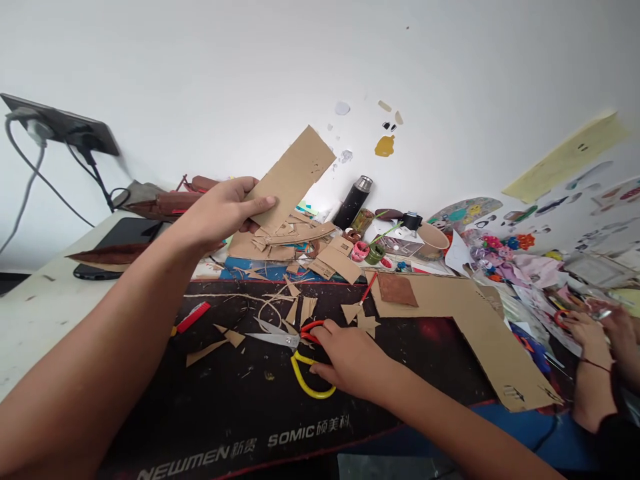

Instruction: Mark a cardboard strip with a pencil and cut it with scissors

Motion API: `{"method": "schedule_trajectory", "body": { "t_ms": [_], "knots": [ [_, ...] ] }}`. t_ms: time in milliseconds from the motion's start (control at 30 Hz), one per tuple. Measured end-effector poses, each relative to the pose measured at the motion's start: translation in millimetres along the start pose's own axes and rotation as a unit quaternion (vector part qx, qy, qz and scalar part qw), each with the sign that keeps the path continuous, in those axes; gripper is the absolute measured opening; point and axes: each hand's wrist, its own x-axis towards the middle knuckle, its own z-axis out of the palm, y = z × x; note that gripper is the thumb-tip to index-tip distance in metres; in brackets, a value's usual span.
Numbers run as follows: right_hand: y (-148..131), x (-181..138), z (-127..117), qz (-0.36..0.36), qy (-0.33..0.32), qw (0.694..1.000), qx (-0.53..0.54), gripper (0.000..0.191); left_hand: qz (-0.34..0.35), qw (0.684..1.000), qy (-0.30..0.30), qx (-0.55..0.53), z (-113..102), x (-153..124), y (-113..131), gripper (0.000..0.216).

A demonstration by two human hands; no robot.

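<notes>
My left hand (226,208) is raised above the table, fingers closed on a tall strip of brown cardboard (293,175) held upright and tilted right. My right hand (350,360) rests low on the black desk mat (240,413), its fingers curled at the red and yellow handles of a pair of scissors (295,347). The scissors lie flat on the mat with the blades pointing left. Small cardboard scraps (227,337) and a length of string (265,303) lie around them.
A large L-shaped cardboard piece (480,327) lies to the right. Another person's hands (600,333) work at the far right among colourful craft bits. A black flask (353,200), tape rolls and cardboard offcuts crowd the back. A red utility knife (193,317) and a wall socket (60,127) are left.
</notes>
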Motion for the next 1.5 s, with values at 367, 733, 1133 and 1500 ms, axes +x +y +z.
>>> {"method": "schedule_trajectory", "body": {
  "t_ms": [367, 733, 1133, 1500],
  "knots": [
    [-3.8, -0.1, 20.1, 0.064, 0.041, 0.995, 0.072, 0.035, 0.006, 1.0, 0.006, 0.022, 1.6, -2.8, 4.7, 0.04],
    [7.0, 2.7, 34.6, 0.011, 0.073, 0.742, 0.667, 0.035, -0.013, 0.999, -0.045, 0.01, 14.0, 0.1, 1.1, 0.036],
    [2.7, 60.5, 30.6, -0.107, 0.066, 0.551, 0.825, 0.046, -0.069, 0.994, -0.012, -0.08, 12.3, 15.6, -33.9, 0.04],
    [13.5, 60.7, 38.3, -0.123, 0.07, 0.485, 0.863, 0.039, -0.216, 0.97, -0.09, -0.061, 25.8, 17.6, -55.4, 0.043]
  ]
}}
